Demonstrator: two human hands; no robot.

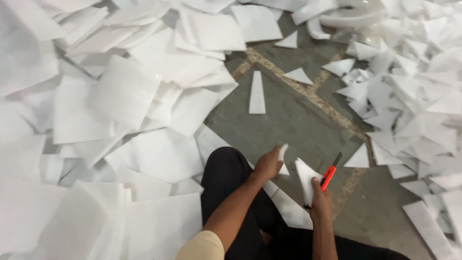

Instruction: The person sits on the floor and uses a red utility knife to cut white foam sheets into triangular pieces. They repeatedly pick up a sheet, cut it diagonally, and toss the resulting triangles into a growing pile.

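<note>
Mid-trim: left hand pinching small white offcut, right hand closed around red cutter plus white triangle; next, offcut needs dropping near the cutter.

No packages, labels, signs or screens show anywhere in the view.
</note>
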